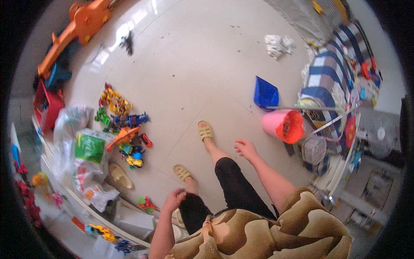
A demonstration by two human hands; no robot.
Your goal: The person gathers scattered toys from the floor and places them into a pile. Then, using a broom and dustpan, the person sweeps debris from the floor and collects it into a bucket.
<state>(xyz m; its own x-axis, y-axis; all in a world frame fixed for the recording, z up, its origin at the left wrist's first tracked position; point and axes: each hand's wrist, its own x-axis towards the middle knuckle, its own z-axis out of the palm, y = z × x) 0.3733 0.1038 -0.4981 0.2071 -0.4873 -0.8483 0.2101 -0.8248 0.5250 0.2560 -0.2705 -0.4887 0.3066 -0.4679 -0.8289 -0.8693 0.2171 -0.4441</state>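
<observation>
My left hand (175, 199) hangs beside my left thigh with its fingers loosely curled, and I see nothing in it. Above the floor tiles, my right hand (244, 149) is held out with its fingers partly apart and nothing in it. Ahead of that hand to the right are a blue plastic dustpan (266, 93) and a pink bucket (275, 125) lying on its side, its red-orange opening facing right. A heap of plastic toys, with yellow pieces (114, 102), a blue figure (134, 119) and an orange toy (124, 137), lies on the floor to the left.
Plastic bags (87, 168) and a beige slipper (120, 176) lie at the left. A crumpled white cloth (278, 46) and a dark toy (127, 43) lie farther ahead. Along the right stands a seat with a striped cover (321, 73), cluttered with things. Small dark bits dot the floor.
</observation>
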